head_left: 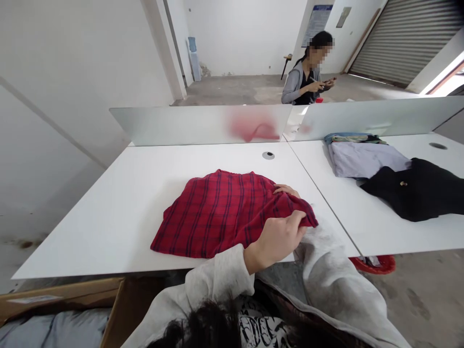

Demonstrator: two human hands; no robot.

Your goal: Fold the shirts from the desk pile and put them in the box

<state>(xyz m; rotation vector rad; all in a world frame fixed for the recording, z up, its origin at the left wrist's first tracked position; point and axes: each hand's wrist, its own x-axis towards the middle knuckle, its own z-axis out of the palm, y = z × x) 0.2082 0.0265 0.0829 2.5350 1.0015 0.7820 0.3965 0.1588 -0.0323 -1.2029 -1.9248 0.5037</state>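
Left hand (277, 239) in the head view is pinching the right-hand end of a red plaid cloth (213, 208), just right of the frame's centre. Right hand (287, 190) is showing only some fingers at the cloth's upper right edge; the cloth is hiding the rest, so I cannot tell whether it is gripping. The cloth is lying across the middle of the frame on a white table (90, 227), spreading fairly flat at left and creasing near the hands. Judging by those creases, it is probably weighing little, bending softly and tolerating firm handling, though perhaps sliding on the smooth tabletop. Its pointed lower left corner is lying free and is likely offering a good second hold.
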